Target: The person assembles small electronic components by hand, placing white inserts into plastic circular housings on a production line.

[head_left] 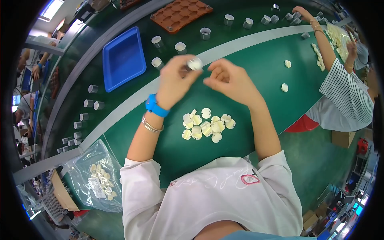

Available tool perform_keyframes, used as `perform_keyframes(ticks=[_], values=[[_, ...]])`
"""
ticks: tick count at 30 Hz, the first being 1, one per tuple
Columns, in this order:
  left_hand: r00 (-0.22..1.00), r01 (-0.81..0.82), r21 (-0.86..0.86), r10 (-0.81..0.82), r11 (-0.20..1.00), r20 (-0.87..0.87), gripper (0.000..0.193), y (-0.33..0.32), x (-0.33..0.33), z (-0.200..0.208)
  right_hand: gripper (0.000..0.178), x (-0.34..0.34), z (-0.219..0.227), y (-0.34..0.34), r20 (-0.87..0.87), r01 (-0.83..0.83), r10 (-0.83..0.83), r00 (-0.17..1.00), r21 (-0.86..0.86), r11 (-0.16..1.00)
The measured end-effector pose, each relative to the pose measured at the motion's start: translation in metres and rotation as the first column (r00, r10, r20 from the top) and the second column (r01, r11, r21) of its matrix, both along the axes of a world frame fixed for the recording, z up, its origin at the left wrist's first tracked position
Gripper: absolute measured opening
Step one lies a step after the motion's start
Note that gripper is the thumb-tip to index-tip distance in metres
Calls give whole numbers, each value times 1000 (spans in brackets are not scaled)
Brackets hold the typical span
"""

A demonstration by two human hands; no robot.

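My left hand (173, 79), with a blue band at its wrist, is closed around a short silvery metal cylinder (195, 65), slightly blurred. A pale, whitish face shows at the cylinder's end turned to the right. Just right of it, a small gap away, is my right hand (232, 80). Its fingers are curled in toward the thumb; whether anything small sits between them is hidden. Below both hands, cream-coloured notched round discs (206, 113) lie in a loose heap on the green worktop (176, 152), some overlapping.
Several open metal cylinders (180, 48) stand on the green belt beyond the pale rail (236, 45). A blue tray (124, 60) and a brown moulded tray (181, 15) are there too. A plastic bag of discs (98, 176) lies left. A co-worker's hand (303, 14) touches cylinders far right.
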State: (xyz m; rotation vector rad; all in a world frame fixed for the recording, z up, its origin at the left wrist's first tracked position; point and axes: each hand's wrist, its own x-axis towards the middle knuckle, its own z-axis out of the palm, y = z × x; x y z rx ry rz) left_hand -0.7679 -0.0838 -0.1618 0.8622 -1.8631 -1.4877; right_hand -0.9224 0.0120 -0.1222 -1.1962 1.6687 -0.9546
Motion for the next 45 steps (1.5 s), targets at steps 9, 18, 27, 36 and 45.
perform_keyframes(ticks=[9,18,27,36,45], values=[[967,-129,-331,192,935,166,33,-102,-38,-21,24,8,-16,14,-169,-603,632,756,192,774],[637,174,-364,177,915,750,33,-110,-65,-43,23,-19,-6,9,-211,-252,233,949,-67,965],[630,282,-708,432,648,646,47,-72,-92,-31,16,-23,3,4,-124,24,-41,991,-141,990],[898,299,601,-4,741,-441,35,-29,-50,1,18,-31,-1,5,294,319,-267,918,-144,937],[988,109,-36,-112,993,-105,47,12,-25,-10,13,-16,-4,4,394,395,-332,857,-89,914]])
